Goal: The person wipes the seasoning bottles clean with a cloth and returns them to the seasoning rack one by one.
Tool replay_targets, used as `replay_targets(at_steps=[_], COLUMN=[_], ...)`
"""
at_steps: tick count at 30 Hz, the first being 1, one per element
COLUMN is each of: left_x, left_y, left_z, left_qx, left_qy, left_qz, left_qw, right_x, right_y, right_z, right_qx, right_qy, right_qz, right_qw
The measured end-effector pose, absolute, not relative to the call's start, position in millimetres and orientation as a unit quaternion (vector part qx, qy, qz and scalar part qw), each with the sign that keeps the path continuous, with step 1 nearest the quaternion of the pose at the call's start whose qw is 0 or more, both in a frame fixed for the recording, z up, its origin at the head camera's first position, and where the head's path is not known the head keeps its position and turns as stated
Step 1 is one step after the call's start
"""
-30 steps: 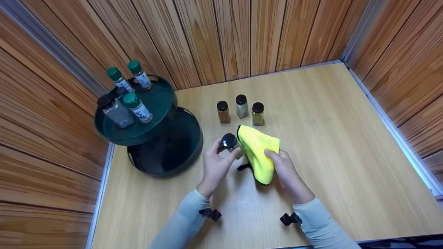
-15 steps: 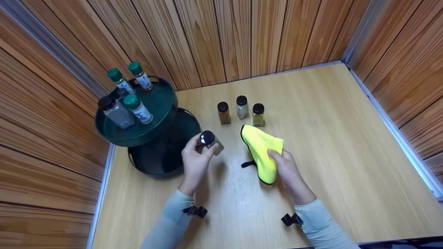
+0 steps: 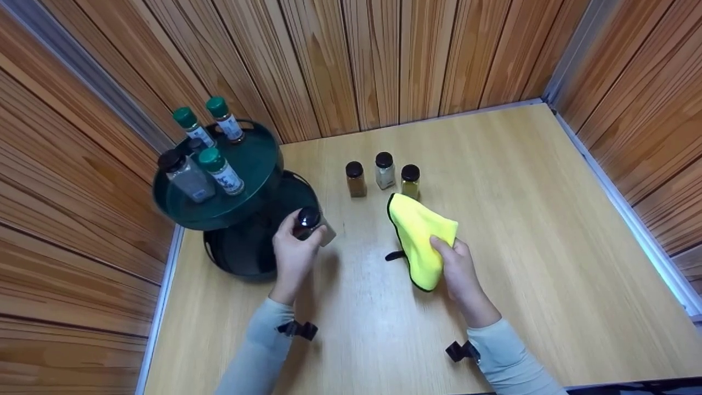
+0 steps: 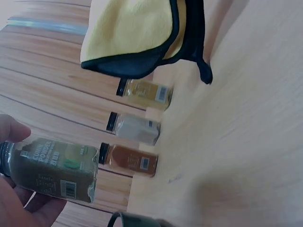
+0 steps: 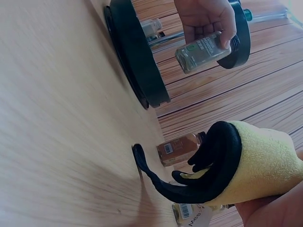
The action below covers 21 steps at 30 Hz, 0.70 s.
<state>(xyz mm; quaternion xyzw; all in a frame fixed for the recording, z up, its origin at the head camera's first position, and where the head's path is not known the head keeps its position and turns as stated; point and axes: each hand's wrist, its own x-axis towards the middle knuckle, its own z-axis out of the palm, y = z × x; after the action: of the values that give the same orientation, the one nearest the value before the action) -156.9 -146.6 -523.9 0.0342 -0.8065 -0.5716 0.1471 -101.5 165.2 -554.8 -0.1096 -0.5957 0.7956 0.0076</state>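
My left hand (image 3: 293, 255) grips a square glass spice jar (image 4: 54, 168) near its black cap, the jar tilted and held above the table. Its printed label includes the word "POWDER", and the contents look brownish-green. In the head view the jar overlaps the right edge of the lower tier of a dark green two-tier round rack (image 3: 269, 181). To the right, my right hand (image 3: 462, 271) pinches a yellow cloth (image 3: 419, 241) with black edging, thumb on top. A black loop hangs from the cloth's left side; its far corner partly covers a jar of yellow-green spice (image 3: 410, 178).
Behind the cloth stand two more black-capped jars, one of reddish-brown spice (image 3: 355, 181) and one of whitish contents (image 3: 385, 173). Several bottles, some with a green cap (image 3: 211, 159), sit on the rack's upper tier. Wood-panelled walls (image 3: 351, 60) close off the table's back and sides.
My left hand has carried the spice jar leftward, away from the cloth and over to the rack's lower tier. My right hand and the cloth have shifted slightly right.
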Motion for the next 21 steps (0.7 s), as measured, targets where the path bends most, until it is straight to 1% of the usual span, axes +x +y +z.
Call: replay_targets(at_steps=[7, 14, 21], left_x=[-167.2, -173.0, -176.2], left_y=[-170.9, -198.2, -221.3], left_z=[-522.2, -520.4, -526.1], left_qx=[0.044, 0.059, 0.074], left_qy=[-0.821, -0.847, -0.862], left_qz=[-0.543, -0.503, -0.47], left_qw=[0.171, 0.16, 0.176], right_x=[-98.7, -98.3, -98.7], right_y=[166.8, 168.6, 168.5], right_z=[-555.3, -555.3, -554.7], right_qx=[-0.097, -0.109, -0.11], right_qy=[-0.596, -0.602, -0.601], right_qz=[0.797, 0.791, 0.791], right_qw=[0.007, 0.014, 0.021])
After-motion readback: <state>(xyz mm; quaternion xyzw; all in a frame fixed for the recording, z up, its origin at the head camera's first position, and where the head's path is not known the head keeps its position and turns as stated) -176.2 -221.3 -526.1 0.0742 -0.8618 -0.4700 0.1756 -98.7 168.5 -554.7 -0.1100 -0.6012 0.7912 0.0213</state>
